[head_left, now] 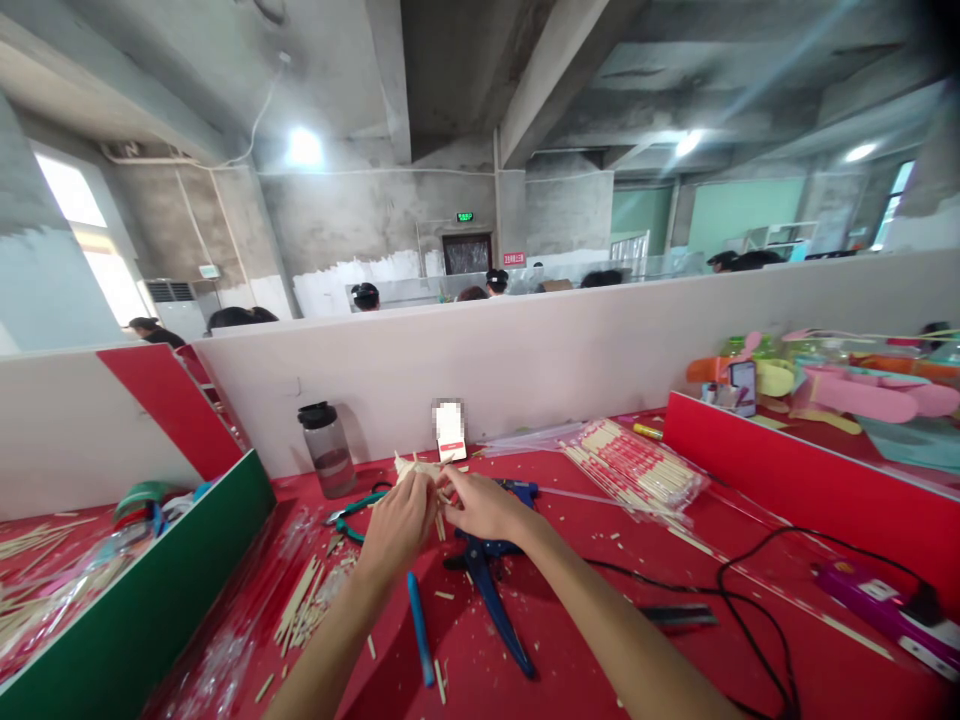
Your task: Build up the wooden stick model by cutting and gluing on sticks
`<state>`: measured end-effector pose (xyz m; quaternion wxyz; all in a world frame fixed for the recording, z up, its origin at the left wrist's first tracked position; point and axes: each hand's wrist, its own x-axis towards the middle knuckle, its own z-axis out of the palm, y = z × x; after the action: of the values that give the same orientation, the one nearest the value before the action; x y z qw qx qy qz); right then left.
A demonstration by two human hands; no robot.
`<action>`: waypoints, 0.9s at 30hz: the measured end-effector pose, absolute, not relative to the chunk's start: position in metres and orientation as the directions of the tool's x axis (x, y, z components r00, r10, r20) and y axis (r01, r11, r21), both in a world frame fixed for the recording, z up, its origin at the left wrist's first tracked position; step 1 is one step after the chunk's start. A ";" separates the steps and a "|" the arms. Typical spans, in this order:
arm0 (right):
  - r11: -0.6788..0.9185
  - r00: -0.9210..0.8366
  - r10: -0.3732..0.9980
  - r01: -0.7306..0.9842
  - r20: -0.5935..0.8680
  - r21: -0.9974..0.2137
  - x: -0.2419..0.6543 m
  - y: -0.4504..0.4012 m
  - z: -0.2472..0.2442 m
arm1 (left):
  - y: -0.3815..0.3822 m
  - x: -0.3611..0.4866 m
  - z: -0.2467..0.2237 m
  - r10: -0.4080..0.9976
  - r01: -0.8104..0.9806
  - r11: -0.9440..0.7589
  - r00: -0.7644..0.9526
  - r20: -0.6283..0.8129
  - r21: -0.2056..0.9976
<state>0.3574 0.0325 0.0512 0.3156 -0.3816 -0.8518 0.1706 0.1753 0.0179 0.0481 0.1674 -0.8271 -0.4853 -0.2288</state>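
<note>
Both hands meet over the middle of the red table (555,610). My left hand (406,513) has its fingers bent round a pale wooden piece (414,464), which shows just beyond the fingertips. My right hand (474,503) touches the left one from the right, thumb and fingers drawn together; what lies between them is too small to make out. Below the right hand lies a dark blue cutting tool (491,600). Green-handled pliers (352,520) are left of the left hand. A blue pen-like stick (421,630) lies nearer to me.
A phone (451,430) leans against the white partition (525,360), with a dark-lidded bottle (327,450) to its left. Bagged wooden sticks (641,465) lie at the right, near a black cable (720,580) and purple power strip (877,600). Loose sticks (300,600) lie left. People's heads show beyond.
</note>
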 end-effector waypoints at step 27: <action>0.622 -0.527 0.779 0.574 0.341 -0.533 0.362 0.028 0.057 | -0.018 0.096 0.141 0.907 0.947 -0.177 0.051 0.418 0.268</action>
<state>0.3617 0.0278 0.0574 0.2832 -0.3955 -0.8547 0.1810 0.0962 -0.0179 0.1406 0.0392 -0.7239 -0.6403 -0.2539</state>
